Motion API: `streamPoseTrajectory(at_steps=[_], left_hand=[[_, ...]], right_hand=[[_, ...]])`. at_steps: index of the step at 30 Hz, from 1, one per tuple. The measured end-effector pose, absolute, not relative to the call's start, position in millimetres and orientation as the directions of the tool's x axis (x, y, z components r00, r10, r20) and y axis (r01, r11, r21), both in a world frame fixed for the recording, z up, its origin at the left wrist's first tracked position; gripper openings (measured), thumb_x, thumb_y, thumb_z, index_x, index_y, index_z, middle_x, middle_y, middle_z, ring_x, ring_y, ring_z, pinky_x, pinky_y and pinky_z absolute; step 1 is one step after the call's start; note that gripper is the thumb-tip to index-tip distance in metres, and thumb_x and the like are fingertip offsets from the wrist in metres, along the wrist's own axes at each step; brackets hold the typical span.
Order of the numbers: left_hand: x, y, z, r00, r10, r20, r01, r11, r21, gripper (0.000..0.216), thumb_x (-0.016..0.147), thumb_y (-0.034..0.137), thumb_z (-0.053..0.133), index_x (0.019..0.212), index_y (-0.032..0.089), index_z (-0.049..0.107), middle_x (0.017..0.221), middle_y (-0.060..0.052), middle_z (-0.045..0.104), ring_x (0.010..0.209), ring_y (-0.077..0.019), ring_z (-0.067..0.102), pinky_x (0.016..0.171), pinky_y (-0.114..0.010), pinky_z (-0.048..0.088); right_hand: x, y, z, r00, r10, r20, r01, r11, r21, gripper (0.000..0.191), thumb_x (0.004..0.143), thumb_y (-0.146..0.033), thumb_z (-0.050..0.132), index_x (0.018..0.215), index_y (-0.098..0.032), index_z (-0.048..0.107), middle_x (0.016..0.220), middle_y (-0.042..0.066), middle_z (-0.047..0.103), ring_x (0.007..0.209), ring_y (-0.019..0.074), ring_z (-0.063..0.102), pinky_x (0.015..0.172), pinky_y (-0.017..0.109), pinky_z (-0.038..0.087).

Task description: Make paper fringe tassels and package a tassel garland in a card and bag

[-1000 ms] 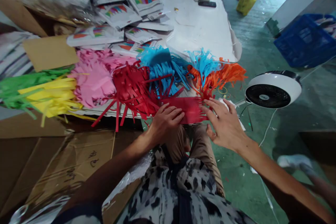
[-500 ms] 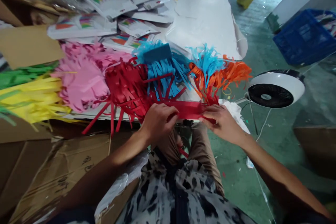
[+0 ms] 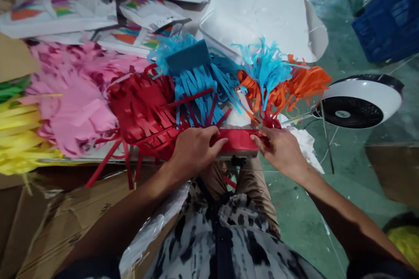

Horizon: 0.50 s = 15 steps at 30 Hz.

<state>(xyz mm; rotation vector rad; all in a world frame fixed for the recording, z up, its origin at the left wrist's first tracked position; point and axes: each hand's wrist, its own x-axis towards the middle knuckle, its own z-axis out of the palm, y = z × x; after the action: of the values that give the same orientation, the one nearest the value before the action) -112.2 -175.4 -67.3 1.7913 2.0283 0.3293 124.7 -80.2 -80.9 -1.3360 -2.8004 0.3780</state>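
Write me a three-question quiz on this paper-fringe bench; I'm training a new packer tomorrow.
1. True or false: both hands, left hand and right hand, touch the flat red paper strip.
2. Which fringed paper pile lies directly left of the red fringed paper pile? A yellow B pink C orange
3. What round appliance sits on the green floor to the right of the bench?

Key: 1 true. 2 B, the pink fringed paper pile. 3 the white round fan.

— Any room at the table's [image 3: 262,22] near edge?
— Little: red fringe [image 3: 144,113], blue fringe [image 3: 196,87] and orange fringe [image 3: 294,85] crowd it.
— And farther back?
— Bare white surface toward the far right corner; a fan [image 3: 358,102] stands just off the right edge.
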Motion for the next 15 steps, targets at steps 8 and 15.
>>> streamPoseTrajectory(at_steps=[8, 15], left_hand=[[-108.7, -176.0, -75.1, -0.121, 0.990, -0.074, 0.947, 0.137, 0.290, 0.018, 0.099, 0.037, 0.061, 0.104, 0.023, 0.071, 0.083, -0.005, 0.078, 0.076, -0.0257, 0.075, 0.062, -0.032, 0.042], [-123.3, -180.3, -69.7, -0.241, 0.971, -0.004, 0.938, 0.233, 0.255, 0.022, 0.095, 0.035, 0.062, 0.113, 0.026, 0.071, 0.075, -0.002, 0.075, 0.068, -0.0219, 0.071, 0.059, -0.029, 0.042]], right_hand=[[115.1, -84.5, -80.6, -0.634, 0.767, -0.101, 0.774, 0.630, -0.066, 0.032, 0.103, -0.040, 0.048, 0.090, -0.019, 0.068, 0.073, 0.009, 0.072, 0.070, 0.0235, 0.064, 0.070, 0.034, 0.034], [109.2, -82.1, -80.5, -0.595, 0.791, -0.146, 0.799, 0.601, -0.004, 0.035, 0.104, -0.044, 0.049, 0.092, -0.019, 0.071, 0.075, 0.010, 0.073, 0.068, 0.0238, 0.065, 0.067, 0.034, 0.033]])
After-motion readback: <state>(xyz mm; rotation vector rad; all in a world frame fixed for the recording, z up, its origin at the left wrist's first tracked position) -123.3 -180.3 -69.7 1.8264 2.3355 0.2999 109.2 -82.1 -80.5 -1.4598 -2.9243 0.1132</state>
